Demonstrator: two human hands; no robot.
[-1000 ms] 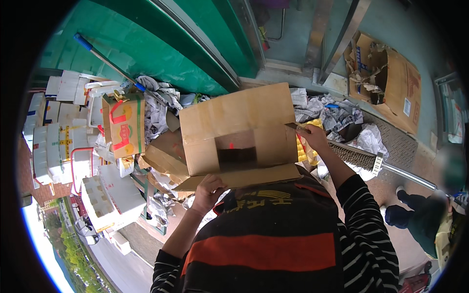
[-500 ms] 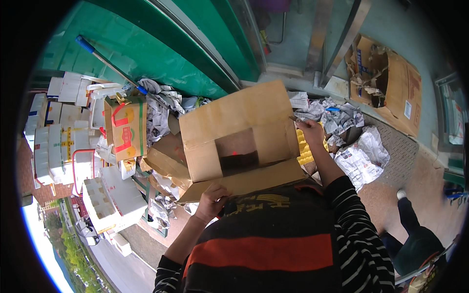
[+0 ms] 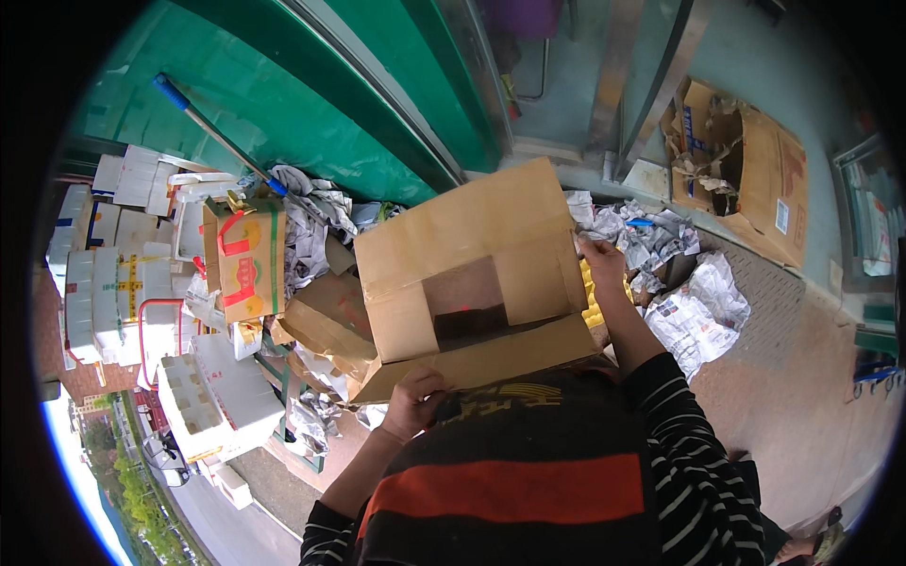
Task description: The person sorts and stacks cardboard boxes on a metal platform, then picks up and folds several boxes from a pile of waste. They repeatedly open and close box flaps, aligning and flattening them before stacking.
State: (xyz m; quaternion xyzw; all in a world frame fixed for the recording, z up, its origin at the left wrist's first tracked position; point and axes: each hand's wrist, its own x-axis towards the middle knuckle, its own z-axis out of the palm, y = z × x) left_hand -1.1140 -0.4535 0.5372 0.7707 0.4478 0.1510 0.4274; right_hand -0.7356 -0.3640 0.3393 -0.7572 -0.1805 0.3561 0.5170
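Observation:
In front of my body a brown cardboard box [image 3: 528,226] stands tilted, its flaps spread and a gap between the inner flaps. My left hand [image 3: 412,404] is closed on the near flap [image 3: 514,357] at its left end. With bent fingers, my right hand [image 3: 604,269] grips the right edge of the box, near the far flap; the fingertips are partly hidden. A yellow moulded tray [image 3: 592,297] shows between the box and my right wrist. Another opened brown carton [image 3: 326,307] lies just left of the box.
Crumpled newspaper [image 3: 703,316] lies to the right. At left are a printed carton [image 3: 250,259], white foam boxes [image 3: 226,387] and a blue-handled pole [image 3: 222,137] leaning on the green wall. A torn carton [image 3: 769,189] stands far right. Part of another person [image 3: 802,547] shows at lower right.
The box has shifted slightly right, both hands staying on it. The person at lower right has moved down, mostly out of view.

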